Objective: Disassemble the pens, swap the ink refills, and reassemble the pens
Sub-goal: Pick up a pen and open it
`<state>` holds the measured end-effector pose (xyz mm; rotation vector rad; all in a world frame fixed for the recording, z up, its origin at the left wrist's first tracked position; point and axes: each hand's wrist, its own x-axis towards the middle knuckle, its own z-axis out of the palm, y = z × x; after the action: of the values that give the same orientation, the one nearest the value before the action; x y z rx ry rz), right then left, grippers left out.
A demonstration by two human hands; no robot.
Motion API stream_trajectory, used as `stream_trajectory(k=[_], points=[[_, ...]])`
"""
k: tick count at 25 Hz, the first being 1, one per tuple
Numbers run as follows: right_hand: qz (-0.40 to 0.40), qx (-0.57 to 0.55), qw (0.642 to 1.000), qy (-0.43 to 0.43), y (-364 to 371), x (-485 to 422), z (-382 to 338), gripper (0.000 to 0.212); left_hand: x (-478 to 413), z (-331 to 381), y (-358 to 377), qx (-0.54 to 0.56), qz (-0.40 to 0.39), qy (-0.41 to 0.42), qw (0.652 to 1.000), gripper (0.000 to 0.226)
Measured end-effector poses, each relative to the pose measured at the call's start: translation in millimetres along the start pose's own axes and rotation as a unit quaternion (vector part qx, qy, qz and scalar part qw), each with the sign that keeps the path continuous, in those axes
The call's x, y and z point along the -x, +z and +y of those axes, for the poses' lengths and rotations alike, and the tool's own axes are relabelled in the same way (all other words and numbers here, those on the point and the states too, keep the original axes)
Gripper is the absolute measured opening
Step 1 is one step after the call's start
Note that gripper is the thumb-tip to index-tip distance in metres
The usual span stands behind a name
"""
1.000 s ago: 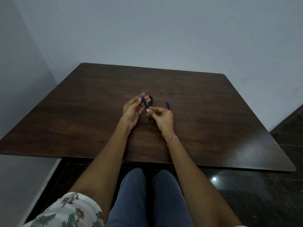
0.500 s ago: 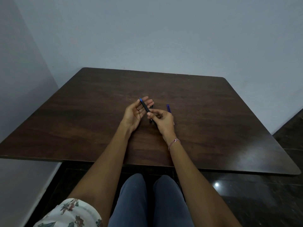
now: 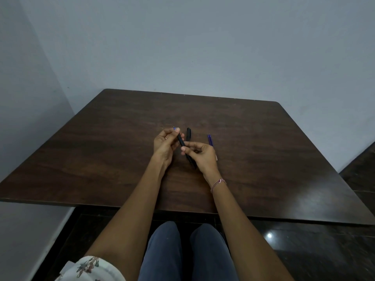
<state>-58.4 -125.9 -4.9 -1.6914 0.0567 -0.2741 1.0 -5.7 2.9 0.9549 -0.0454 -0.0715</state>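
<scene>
We hold black pen (image 3: 183, 146) in both hands above counter (image 3: 101, 155). Left hand (image 3: 165, 146) grip pinches upper end, blue tip (image 3: 174, 128) poking past fingertips. Right hand (image 3: 199, 157) grip clenched on lower barrel. Black barrel piece (image 3: 188, 134) lies on counter just beyond our grip. Blue refill (image 3: 209, 139) lies just right of right hand.

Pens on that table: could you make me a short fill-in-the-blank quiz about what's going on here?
1. Both hands hold one black ____.
2. The blue refill lies on the table beside the ____ hand.
3. The bracelet is on the ____ wrist.
4. The left hand pinches the pen near its ____ tip.

Missing words: pen; right; right; blue
</scene>
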Motion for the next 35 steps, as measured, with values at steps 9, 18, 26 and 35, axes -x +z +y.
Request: stream_trajectory(k=[9,18,26,35], points=[[0.011,-0.026,1.000,0.005,0.6,-0.5,0.6,0.025,2.6,5.1,-1.0,0.000,-0.083,-0.044,0.996,0.023],[0.020,-0.022,0.999,-0.021,0.7,-1.9,2.3,0.021,-0.6,2.4,0.3,-0.001,-0.046,-0.034,0.998,0.014],[0.039,-0.020,0.999,-0.022,1.2,-3.9,5.1,0.022,-0.4,2.1,-1.8,0.025,-0.049,-0.038,0.998,0.017],[0.047,-0.016,0.998,-0.022,1.1,-3.5,2.5,0.020,-1.5,1.4,-2.3,0.017,-0.046,-0.025,0.998,0.015]])
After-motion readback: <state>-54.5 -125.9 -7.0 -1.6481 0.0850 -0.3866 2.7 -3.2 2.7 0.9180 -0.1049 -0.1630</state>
